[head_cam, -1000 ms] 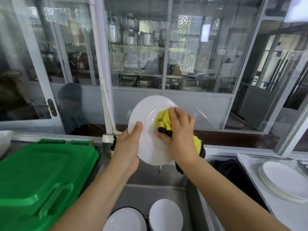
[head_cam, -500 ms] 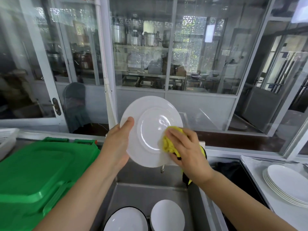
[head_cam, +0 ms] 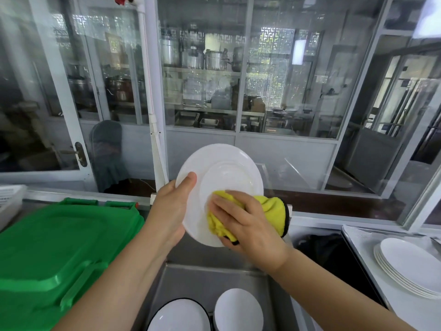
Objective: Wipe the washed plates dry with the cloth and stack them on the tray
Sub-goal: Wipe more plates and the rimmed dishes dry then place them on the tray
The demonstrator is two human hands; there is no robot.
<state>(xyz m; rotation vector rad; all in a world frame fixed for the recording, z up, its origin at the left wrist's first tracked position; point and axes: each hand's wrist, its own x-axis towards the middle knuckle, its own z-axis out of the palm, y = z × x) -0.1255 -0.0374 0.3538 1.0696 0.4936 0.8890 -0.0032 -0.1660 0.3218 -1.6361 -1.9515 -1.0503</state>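
Note:
I hold a white plate up on edge over the steel sink, facing me. My left hand grips its left rim, thumb on the front. My right hand presses a yellow cloth with a black border against the plate's lower middle. A stack of white plates lies on the tray at the right. Two more white dishes stand in the sink below.
A big green plastic lid fills the counter on the left, with a white basket behind it. A dark bin sits between sink and tray. A glass partition closes off the far side.
My right hand has slid the cloth from the plate's upper centre down to its lower part. The plate has turned more face-on and my left hand has shifted with it.

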